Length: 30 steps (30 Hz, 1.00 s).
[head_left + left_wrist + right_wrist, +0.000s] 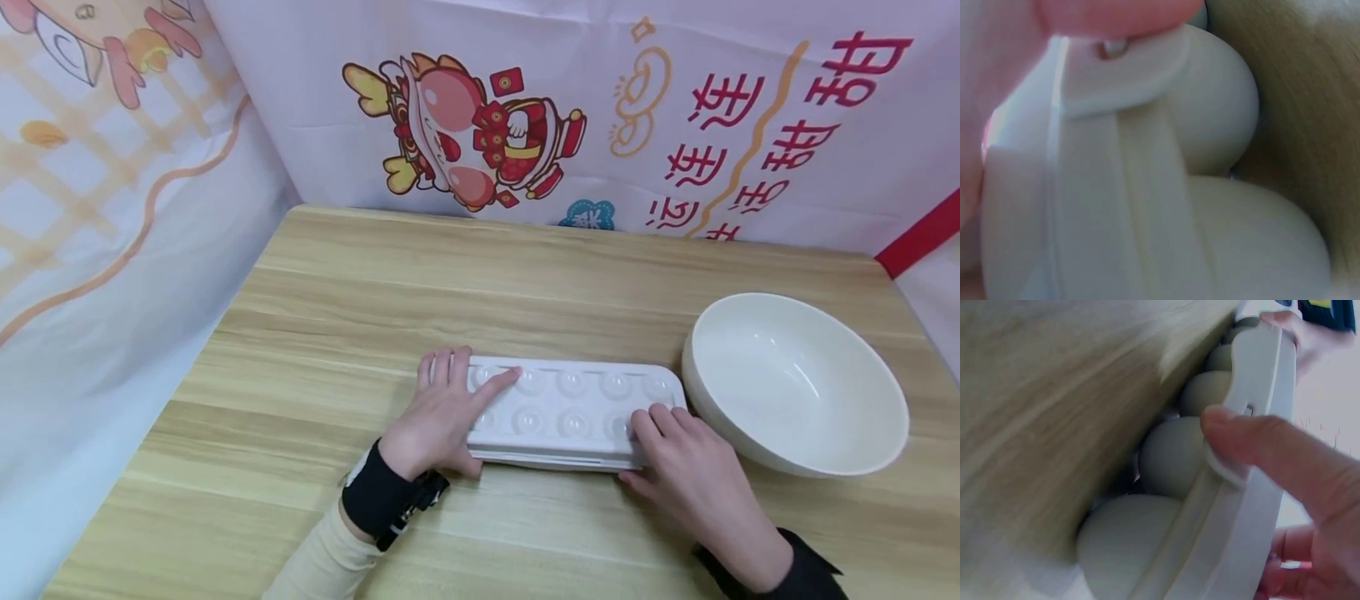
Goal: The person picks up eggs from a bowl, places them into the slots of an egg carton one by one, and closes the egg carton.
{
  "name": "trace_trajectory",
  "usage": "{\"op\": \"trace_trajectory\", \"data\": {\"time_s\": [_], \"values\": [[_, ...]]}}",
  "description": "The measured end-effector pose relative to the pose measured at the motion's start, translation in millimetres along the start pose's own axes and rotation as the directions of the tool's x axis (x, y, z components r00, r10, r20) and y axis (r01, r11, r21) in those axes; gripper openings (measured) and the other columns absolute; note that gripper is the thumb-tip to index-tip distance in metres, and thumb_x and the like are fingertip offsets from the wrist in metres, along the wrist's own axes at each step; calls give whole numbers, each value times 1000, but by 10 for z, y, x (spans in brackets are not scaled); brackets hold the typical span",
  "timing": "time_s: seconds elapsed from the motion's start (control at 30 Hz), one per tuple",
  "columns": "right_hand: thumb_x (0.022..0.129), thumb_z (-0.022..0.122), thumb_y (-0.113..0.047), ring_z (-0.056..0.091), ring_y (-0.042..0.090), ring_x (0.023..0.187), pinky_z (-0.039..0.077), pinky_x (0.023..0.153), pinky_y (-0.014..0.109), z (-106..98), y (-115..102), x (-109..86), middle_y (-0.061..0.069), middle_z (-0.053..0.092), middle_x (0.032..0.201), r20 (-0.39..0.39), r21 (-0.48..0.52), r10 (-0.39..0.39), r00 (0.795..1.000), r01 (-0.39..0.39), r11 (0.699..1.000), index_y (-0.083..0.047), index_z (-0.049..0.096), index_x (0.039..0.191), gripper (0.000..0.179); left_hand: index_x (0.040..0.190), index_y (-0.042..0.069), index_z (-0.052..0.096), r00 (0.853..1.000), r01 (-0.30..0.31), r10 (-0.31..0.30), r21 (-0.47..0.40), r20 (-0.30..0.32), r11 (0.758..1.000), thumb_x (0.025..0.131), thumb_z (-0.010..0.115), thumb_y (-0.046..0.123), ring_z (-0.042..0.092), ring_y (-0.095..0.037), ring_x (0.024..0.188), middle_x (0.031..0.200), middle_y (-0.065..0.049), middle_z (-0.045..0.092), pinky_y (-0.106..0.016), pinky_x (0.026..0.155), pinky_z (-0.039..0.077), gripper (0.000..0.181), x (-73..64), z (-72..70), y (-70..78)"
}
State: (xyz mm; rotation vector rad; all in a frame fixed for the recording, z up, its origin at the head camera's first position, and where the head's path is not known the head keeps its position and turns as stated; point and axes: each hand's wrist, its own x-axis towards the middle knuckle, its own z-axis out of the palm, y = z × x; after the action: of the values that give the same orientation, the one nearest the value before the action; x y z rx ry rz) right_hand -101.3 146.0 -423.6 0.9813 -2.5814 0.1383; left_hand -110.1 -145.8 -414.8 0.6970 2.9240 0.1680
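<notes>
A white lidded ice ball tray [551, 404] with two rows of round domes lies lengthwise across the table. My left hand [442, 412] grips its left end, index finger along the top and thumb at the near side. At the other end, my right hand [690, 467] holds the near right corner, fingertips on the lid and thumb below. In the right wrist view that thumb presses the small side tab [1229, 472]. Round cups [1222, 106] bulge under the rim in the left wrist view, beneath a similar tab [1129, 81] touched by a finger or thumb.
A large cream bowl [795, 383] stands right of the tray, close to its right end. The wood-grain table [375, 283] reaches back to a printed cloth [315, 100]. Another patterned cloth [187, 233] hangs along the left side.
</notes>
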Motion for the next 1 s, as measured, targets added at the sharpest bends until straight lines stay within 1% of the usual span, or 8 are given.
{"op": "trace_trajectory", "data": {"time_s": [0.13, 0.27, 0.33, 0.47, 0.57, 0.67, 0.83, 1.0], "values": [[46, 84, -28, 45, 26, 57, 38, 42, 32, -1, -42, 47, 6, 43, 66, -29, -65, -10, 1000, 8, 998, -4, 46, 77, 55, 143, 31, 25, 1000, 5, -4, 7, -11, 1000, 42, 83, 43, 22, -45, 120, 132, -27, 26, -59, 104, 15, 117, 2, -14, -11], [44, 86, -27, 45, 27, 54, 35, 37, 31, -15, -67, 51, 8, 42, 64, -14, -102, 10, 1000, -11, 995, -3, 45, 76, 57, 143, 31, 26, 999, -13, 13, 16, -35, 1000, 40, 83, 43, 24, -46, 119, 130, -27, 28, -59, 104, 16, 118, 14, 5, -16], [44, 86, -28, 45, 27, 54, 35, 37, 30, -19, -74, 45, 8, 42, 64, -9, -107, 17, 1000, -18, 994, -3, 44, 76, 58, 143, 31, 27, 999, -21, 22, 18, -42, 1000, 40, 83, 43, 25, -46, 118, 129, -27, 28, -59, 104, 16, 118, 17, 12, -15], [43, 86, -28, 45, 28, 54, 34, 36, 30, -16, -89, 37, 7, 42, 63, -10, -106, 31, 999, -32, 994, -4, 44, 75, 58, 143, 31, 26, 999, -22, 22, 13, -31, 1000, 40, 83, 44, 24, -47, 119, 130, -28, 27, -59, 104, 15, 118, 17, 11, -10], [42, 86, -28, 45, 28, 53, 35, 36, 31, -9, -97, 39, 7, 43, 63, -21, -101, 40, 999, -42, 994, -4, 45, 75, 58, 143, 32, 26, 1000, -21, 21, 19, -18, 1000, 40, 84, 46, 23, -46, 120, 132, -28, 26, -59, 104, 15, 119, 19, 11, -15], [42, 86, -27, 45, 28, 53, 35, 36, 31, -6, -100, 45, 7, 44, 63, -33, -92, 45, 998, -48, 995, -4, 45, 75, 57, 143, 32, 25, 999, -28, 29, 25, -20, 999, 40, 84, 46, 24, -44, 119, 132, -28, 27, -59, 103, 16, 120, 28, 14, -25], [43, 87, -28, 45, 26, 54, 36, 37, 31, -20, -83, 51, 6, 45, 64, 9, -71, 77, 997, -76, 995, -5, 46, 77, 57, 142, 30, 28, 997, -57, 58, 27, -50, 998, 38, 84, 47, 26, -42, 116, 130, -28, 28, -58, 102, 18, 119, 61, 16, -46], [45, 87, -30, 47, 26, 58, 38, 39, 32, -32, -64, 55, 6, 46, 66, 55, -56, 114, 992, -111, 992, -6, 48, 79, 57, 141, 30, 29, 997, -57, 58, 25, -53, 998, 38, 84, 47, 26, -42, 114, 130, -28, 28, -59, 102, 18, 118, 87, 14, -55]]}}
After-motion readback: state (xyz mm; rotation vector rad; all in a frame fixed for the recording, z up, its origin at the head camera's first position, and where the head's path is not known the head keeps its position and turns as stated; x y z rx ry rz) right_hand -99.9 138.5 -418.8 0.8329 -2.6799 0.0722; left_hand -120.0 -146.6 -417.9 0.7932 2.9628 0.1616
